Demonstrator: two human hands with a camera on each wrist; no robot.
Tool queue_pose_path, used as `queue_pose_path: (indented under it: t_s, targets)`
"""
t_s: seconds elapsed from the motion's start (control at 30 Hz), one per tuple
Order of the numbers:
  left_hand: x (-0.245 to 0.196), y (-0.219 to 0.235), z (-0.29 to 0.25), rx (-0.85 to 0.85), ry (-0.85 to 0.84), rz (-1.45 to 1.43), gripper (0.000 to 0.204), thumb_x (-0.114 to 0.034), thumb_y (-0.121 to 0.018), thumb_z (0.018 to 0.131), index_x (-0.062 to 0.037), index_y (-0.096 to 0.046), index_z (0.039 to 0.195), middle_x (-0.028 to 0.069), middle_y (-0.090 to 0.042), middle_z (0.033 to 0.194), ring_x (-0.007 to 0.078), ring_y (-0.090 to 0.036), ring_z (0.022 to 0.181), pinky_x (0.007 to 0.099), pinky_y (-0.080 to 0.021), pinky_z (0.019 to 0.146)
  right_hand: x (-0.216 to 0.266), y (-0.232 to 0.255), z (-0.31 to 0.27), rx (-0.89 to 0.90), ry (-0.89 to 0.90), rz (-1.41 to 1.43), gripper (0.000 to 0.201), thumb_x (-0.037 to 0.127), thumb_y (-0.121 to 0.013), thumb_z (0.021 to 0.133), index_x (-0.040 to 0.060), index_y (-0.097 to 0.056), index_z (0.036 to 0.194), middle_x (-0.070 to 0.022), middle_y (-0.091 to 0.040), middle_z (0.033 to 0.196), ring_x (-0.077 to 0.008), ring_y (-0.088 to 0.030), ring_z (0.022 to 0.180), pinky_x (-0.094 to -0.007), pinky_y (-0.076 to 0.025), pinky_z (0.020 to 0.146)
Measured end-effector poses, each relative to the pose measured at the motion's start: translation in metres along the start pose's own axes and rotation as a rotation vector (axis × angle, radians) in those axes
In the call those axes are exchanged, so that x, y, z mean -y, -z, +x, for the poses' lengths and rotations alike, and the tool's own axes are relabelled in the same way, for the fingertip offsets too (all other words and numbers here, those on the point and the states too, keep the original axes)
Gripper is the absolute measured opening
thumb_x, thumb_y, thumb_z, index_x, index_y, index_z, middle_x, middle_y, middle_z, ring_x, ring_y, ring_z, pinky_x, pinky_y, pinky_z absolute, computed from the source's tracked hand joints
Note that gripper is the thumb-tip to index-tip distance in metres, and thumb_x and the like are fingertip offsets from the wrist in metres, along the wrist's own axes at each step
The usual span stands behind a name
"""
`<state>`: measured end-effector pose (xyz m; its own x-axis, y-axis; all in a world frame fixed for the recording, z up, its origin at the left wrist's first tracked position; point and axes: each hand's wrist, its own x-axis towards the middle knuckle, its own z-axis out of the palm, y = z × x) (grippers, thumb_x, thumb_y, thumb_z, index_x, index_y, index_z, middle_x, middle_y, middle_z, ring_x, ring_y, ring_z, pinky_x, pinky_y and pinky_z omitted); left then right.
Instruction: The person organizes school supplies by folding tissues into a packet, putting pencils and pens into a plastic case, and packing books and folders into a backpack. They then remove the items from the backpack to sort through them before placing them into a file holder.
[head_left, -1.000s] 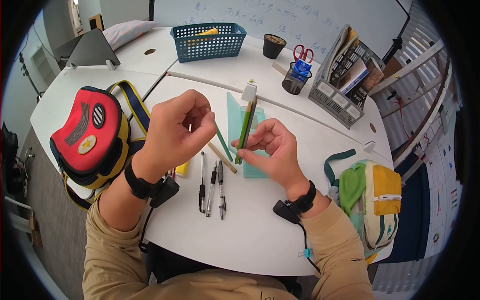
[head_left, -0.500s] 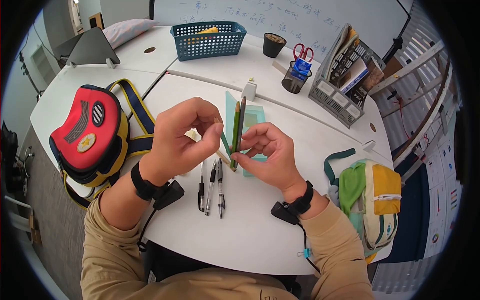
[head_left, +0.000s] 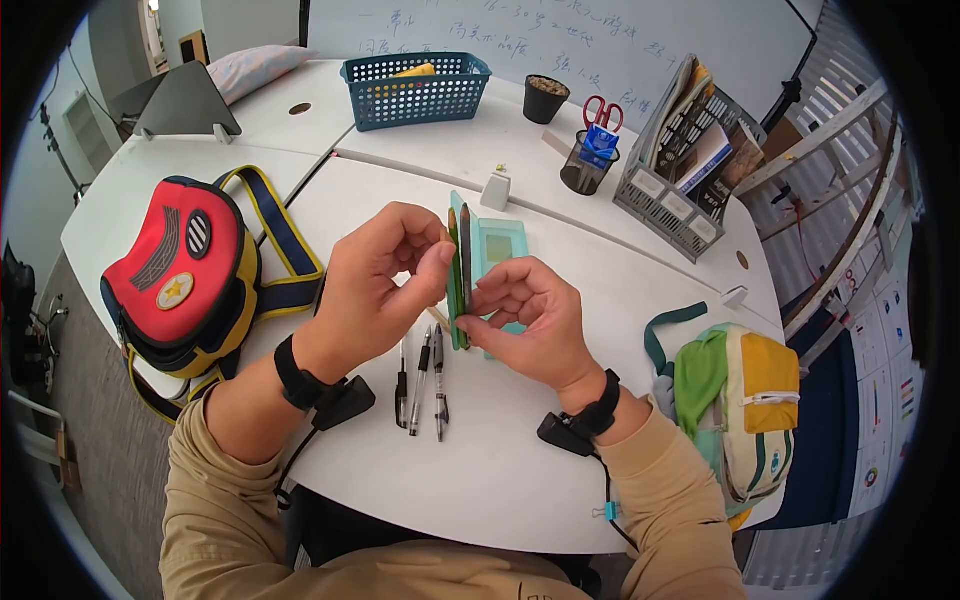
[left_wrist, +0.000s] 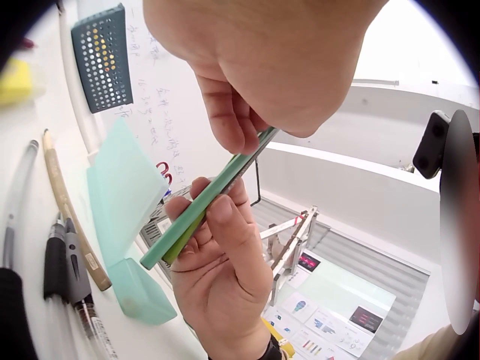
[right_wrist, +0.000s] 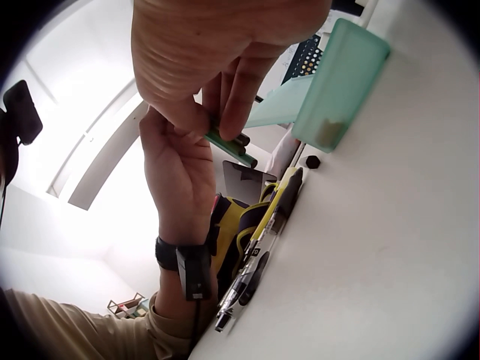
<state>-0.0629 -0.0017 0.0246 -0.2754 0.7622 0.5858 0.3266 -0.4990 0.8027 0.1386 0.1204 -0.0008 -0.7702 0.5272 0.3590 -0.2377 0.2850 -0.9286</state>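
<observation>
Left hand (head_left: 370, 270): my fingers are narrow, pinching the upper end of 1 teal pencil (left_wrist: 199, 211), likely to line it up with the other two.
Right hand (head_left: 538, 325): fingers pinch 1 green pencil (left_wrist: 182, 241) and 1 grey pencil (head_left: 466, 250) low down, probably to leave the tops free.
Pencils held up: 3, side by side, steep, tips toward 12 o'clock (clock centred on my hands).
Pencil box (right_wrist: 341, 82): 1, teal, beyond the pencils at 1, lid (left_wrist: 124, 195) up, presumably for access; 1 small tan thing (right_wrist: 330, 133) shows through, can't tell what.
Tan pencil (left_wrist: 69, 214): 1, on the counter (head_left: 480, 490), just beside the pens.
Pens (head_left: 422, 378): 3, at 7, seemingly spread for easy grabbing.
Bags: 2, red bag (head_left: 140, 285) at 9, green-and-yellow bag (head_left: 735, 400) at 4; wide placing likely gives my arms room.
Far side: 1 basket (head_left: 420, 108) near 12, 1 pot (head_left: 545, 105) at 1, 1 mesh cup (head_left: 582, 178) between 1 and 2, 1 file rack (head_left: 665, 205) at 2.
</observation>
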Motion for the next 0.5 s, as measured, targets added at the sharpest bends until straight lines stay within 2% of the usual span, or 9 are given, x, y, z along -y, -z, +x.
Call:
queue_pose_path:
  t_s: [0.13,0.23,0.33,0.5]
  targets:
    - [0.0004,0.0001,0.0005,0.014,-0.001,-0.028,0.009,-0.003,-0.068,0.114,0.0019,-0.063,0.119,0.0028,-0.072,0.1,0.0048,-0.067,0.085,0.024,-0.058,0.074,0.0014,-0.0003,0.0003,-0.012,0.005,0.002,0.039,-0.008,-0.089,0.092,0.0003,-0.065,0.121,-0.0144,-0.085,0.109,-0.0207,-0.086,0.102,-0.0296,-0.069,0.08]
    - [0.0024,-0.002,0.0013,0.046,0.023,-0.047,0.01,-0.007,-0.057,0.12,0.0014,-0.056,0.125,0.0079,-0.073,0.111,0.0065,-0.068,0.082,0.0238,-0.06,0.072,0.0008,0.0,0.0,-0.021,0.018,0.001,0.04,-0.008,-0.089,0.092,0.0006,-0.064,0.121,-0.015,-0.085,0.109,-0.0211,-0.086,0.102,-0.0293,-0.069,0.079]
    - [0.0024,0.0007,0.0008,0.093,0.109,-0.031,0.013,-0.009,-0.056,0.122,0.0018,-0.055,0.129,0.0134,-0.075,0.126,0.007,-0.069,0.088,0.0251,-0.062,0.075,0.0024,-0.0001,0.0002,-0.023,0.017,-0.001,0.039,-0.008,-0.089,0.092,0.0009,-0.064,0.12,-0.0149,-0.085,0.109,-0.0209,-0.086,0.102,-0.0283,-0.068,0.077]
    - [0.0047,-0.0003,0.0002,0.115,0.099,-0.026,0.016,-0.012,-0.056,0.122,0.0018,-0.056,0.131,0.0166,-0.076,0.132,0.0087,-0.072,0.098,0.0266,-0.063,0.082,0.0047,0.0002,0.0007,-0.007,-0.036,0.029,0.038,-0.007,-0.089,0.092,0.0019,-0.064,0.119,-0.0134,-0.085,0.108,-0.0199,-0.086,0.102,-0.0264,-0.066,0.074]
